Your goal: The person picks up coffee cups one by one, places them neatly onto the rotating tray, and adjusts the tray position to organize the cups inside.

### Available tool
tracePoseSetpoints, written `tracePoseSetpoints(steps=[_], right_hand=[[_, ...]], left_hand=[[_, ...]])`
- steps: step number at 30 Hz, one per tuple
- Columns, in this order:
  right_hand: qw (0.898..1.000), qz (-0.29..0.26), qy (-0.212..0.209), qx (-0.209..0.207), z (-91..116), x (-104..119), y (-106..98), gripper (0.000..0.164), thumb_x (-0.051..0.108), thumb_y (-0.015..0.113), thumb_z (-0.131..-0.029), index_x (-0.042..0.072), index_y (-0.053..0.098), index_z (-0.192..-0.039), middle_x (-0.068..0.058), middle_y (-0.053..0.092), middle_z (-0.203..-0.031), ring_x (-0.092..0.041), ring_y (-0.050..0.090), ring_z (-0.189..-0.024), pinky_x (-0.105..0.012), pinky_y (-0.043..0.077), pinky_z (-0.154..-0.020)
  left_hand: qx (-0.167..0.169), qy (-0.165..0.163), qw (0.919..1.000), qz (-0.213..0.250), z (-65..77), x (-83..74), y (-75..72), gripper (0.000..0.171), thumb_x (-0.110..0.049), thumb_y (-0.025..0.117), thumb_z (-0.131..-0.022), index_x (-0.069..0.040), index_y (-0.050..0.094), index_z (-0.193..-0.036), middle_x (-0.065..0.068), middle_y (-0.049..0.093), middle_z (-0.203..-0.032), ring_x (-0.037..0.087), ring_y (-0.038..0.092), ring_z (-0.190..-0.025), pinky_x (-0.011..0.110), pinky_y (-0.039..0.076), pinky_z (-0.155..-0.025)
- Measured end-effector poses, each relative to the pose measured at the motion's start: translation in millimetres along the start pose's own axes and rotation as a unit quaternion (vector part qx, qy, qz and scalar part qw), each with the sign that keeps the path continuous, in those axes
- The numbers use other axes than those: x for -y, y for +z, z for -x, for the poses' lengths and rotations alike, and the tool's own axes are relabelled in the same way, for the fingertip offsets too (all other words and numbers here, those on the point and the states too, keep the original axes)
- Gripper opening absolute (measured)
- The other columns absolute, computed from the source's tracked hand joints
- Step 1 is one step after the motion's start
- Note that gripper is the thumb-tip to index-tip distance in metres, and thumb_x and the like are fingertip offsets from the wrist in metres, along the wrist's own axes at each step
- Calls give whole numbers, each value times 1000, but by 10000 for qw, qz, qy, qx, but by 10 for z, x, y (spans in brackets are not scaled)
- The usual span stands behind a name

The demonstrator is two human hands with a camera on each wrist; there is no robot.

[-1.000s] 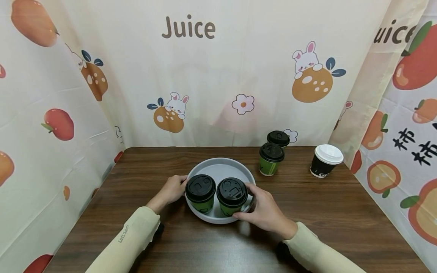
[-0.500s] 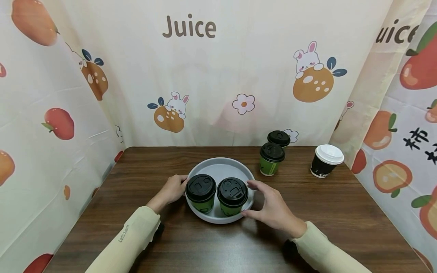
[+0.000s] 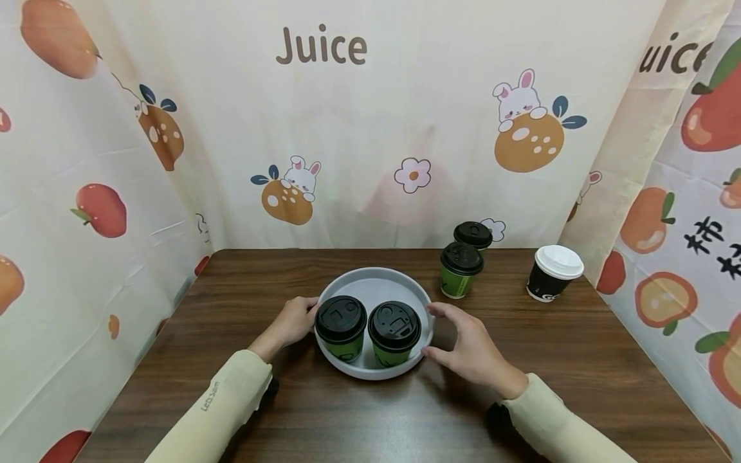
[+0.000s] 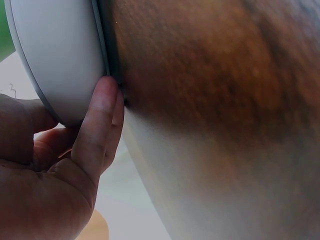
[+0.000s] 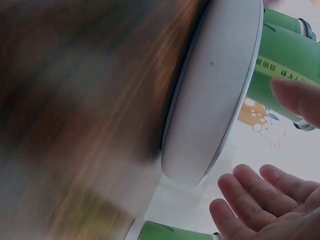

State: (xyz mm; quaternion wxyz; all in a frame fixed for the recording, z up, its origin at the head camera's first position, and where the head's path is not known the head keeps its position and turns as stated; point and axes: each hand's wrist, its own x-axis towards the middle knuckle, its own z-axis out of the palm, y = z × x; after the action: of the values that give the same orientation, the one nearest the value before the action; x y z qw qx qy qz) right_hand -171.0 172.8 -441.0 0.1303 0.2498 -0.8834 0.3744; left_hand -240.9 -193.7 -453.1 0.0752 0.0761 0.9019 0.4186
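Observation:
A round light-grey tray (image 3: 373,281) stands on the table with two green paper cups on it, the left cup (image 3: 341,328) and the right cup (image 3: 395,331), both with black lids. My left hand (image 3: 291,320) grips the tray's left side, its thumb at the rim and its fingers (image 4: 95,130) against the outer wall. Beside the tray's right edge, my right hand (image 3: 471,347) has its thumb and fingers spread and holds nothing. In the right wrist view, a gap shows between its fingertips (image 5: 227,182) and the tray wall (image 5: 210,95).
Behind and right of the tray stands a green cup with a black lid (image 3: 461,267), partly hiding another black-lidded cup (image 3: 473,233). Farther right is a black cup with a white lid (image 3: 554,273). A printed curtain (image 3: 359,128) hangs along the back of the wooden table (image 3: 260,270).
My right hand has let go of the right cup and drawn back to the right, off the tray. The left hand, tray and cups stay in place.

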Motion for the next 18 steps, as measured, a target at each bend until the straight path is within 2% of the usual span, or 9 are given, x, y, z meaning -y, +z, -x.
tracePoseSetpoints(steps=[10, 18], right_hand=[[9994, 283, 23, -186, -36, -58, -33, 60, 17, 91, -78, 6, 65, -131, -10, 69, -124, -25, 65, -116, -49, 54, -96], [9990, 253, 186, -309, -124, -129, -4, 49, 17, 87, -85, 4, 66, -127, -13, 70, -119, -31, 67, -109, -50, 57, -89]], left_hand=[[10, -5, 10000, -12, -2, 8, -1, 36, -15, 51, -109, 0, 62, -140, 20, 71, -121, 17, 73, -77, 34, 61, -69], [37, -25, 10000, 19, -7, 12, -6, 36, -16, 52, -109, -1, 62, -140, 19, 71, -120, 17, 73, -77, 34, 61, -70]])
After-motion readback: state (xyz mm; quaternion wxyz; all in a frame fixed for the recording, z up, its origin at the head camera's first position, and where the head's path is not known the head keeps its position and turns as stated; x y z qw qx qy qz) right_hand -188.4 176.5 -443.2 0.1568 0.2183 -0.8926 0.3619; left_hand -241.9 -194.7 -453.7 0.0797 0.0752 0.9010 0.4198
